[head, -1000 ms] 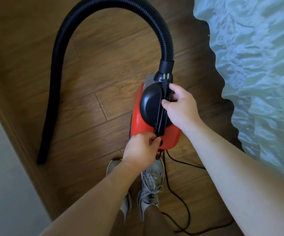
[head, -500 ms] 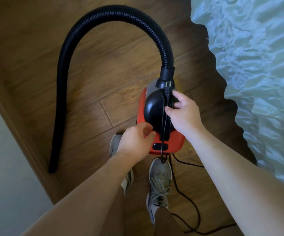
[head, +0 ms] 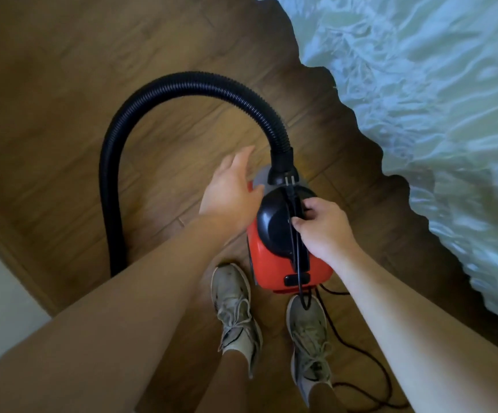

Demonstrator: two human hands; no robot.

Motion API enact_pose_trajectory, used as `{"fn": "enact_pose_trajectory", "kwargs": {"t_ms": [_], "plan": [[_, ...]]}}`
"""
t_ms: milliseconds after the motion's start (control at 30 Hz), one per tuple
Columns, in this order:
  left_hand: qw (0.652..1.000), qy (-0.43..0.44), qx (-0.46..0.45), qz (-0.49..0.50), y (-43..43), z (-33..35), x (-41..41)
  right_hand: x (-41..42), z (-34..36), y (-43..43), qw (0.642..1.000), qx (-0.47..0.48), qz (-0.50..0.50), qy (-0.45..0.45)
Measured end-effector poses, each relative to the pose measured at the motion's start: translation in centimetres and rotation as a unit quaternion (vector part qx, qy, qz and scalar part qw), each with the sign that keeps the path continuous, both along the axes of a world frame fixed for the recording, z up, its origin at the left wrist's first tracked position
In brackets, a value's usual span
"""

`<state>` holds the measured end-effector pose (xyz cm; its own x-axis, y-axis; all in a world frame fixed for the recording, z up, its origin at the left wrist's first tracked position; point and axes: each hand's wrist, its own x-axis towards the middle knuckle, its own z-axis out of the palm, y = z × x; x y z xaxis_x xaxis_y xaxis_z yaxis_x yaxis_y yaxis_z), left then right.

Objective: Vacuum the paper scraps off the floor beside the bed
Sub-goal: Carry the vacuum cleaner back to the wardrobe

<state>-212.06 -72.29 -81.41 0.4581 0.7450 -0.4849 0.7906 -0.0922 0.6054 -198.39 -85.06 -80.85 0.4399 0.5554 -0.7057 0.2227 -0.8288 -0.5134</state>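
A small red and black vacuum cleaner (head: 274,263) hangs above the wooden floor (head: 62,84), carried by its black top handle. My right hand (head: 322,228) is shut on that handle. A black ribbed hose (head: 188,83) arcs from the vacuum's front up, over to the left and down; its end is hidden behind my left forearm. My left hand (head: 229,189) is open with fingers spread, stretched forward just left of the vacuum body, below the hose arc. No paper scraps show on the floor.
The bed with a crumpled pale blue cover (head: 438,114) fills the right side. A black power cord (head: 361,353) trails on the floor behind the vacuum, past my two shoes (head: 235,308). A skirting board and pale wall (head: 0,293) border the left.
My left hand has let go of the vacuum's rear end and moved forward, open, alongside the body. The vacuum stays in my right hand; the view has tilted so the hose arc sits lower.
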Motion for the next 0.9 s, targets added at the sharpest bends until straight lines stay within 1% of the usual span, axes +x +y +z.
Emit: {"fn": "enact_pose_trajectory", "kwargs": {"t_ms": [167, 300, 400, 500, 600, 900], "plan": [[0.992, 0.024, 0.072, -0.1, 5.0, 0.5, 3.0, -0.1, -0.2, 0.3, 1.0, -0.024, 0.013, -0.014], [0.973, 0.065, 0.11, -0.193, 8.1, 0.7, 4.5, 0.0, -0.4, 0.4, 0.999, -0.029, 0.011, -0.014], [0.955, 0.104, 0.15, -0.236, 9.8, 0.3, 5.1, 0.2, -0.6, 0.3, 0.999, -0.035, 0.005, -0.001], [0.943, 0.155, 0.173, -0.237, 11.3, -0.4, 5.1, 0.2, -0.8, 0.2, 0.999, -0.037, -0.006, 0.01], [0.939, 0.197, 0.17, -0.225, 12.3, -0.7, 4.9, 0.2, -1.0, 0.0, 0.999, -0.028, -0.012, 0.012], [0.933, 0.216, 0.2, -0.208, 12.4, 0.2, 4.3, 0.0, -0.9, -0.1, 1.0, -0.017, -0.012, 0.004]]}}
